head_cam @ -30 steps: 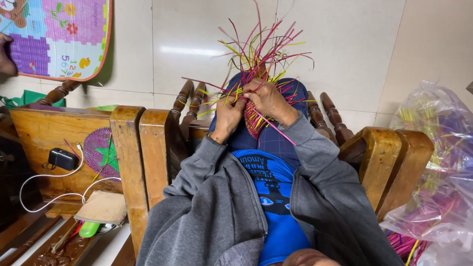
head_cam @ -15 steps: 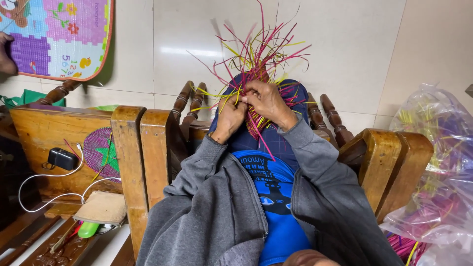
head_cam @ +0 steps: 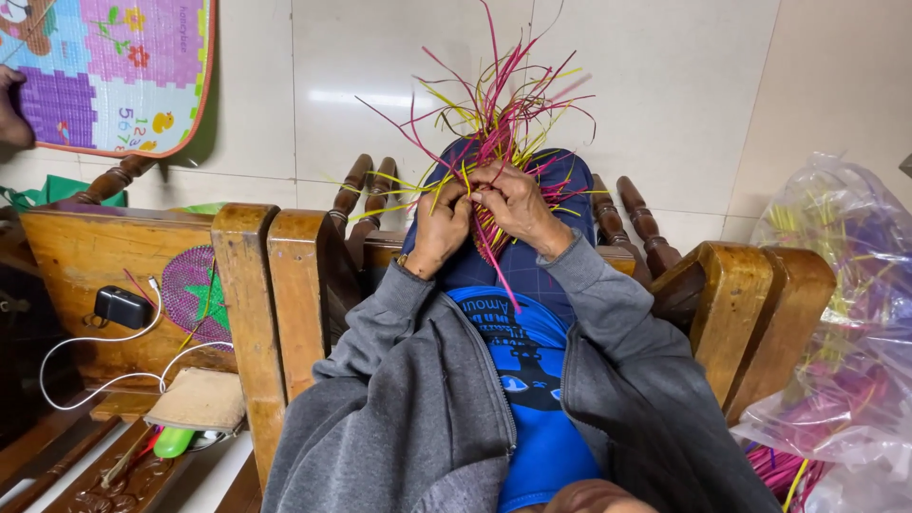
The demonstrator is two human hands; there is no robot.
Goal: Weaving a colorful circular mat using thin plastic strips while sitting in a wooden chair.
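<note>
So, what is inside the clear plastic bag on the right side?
Inside the clear plastic bag, loose strips show through in yellow, green and pink, like the strips held by both hands. The crumpled plastic blurs them, so how many there are, and anything deeper in the bag, cannot be seen.

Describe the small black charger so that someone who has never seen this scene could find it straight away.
Start at the wooden chair on the left. On its seat, beside a round purple woven mat, lies the black charger. It alone is boxy, with a white cable trailing from it.
</note>
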